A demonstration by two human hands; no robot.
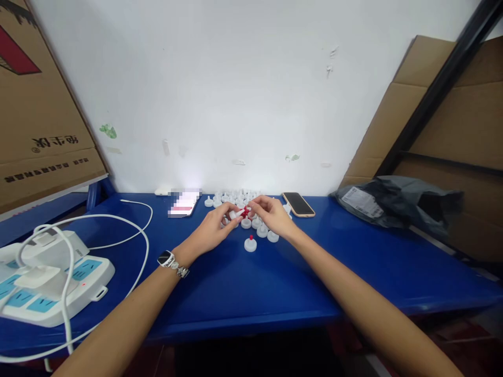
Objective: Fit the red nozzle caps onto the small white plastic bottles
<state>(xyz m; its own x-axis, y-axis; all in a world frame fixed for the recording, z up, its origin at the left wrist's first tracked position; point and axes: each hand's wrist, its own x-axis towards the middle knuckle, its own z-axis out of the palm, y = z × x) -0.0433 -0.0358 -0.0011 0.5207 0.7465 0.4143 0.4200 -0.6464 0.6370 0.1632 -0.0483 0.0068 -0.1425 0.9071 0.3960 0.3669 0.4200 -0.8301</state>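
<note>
Both my hands meet over a cluster of small white plastic caps on the blue table. My left hand, with a watch on its wrist, is closed round a white cap. My right hand pinches a small red piece against that cap. One white cap with a red tip stands alone just in front of my hands. Several more white caps lie under and behind the fingers, partly hidden.
A phone lies right of the caps, a blurred bright card to their left. White power strips with plugs and cables fill the left corner. A grey plastic bag and cardboard lie right.
</note>
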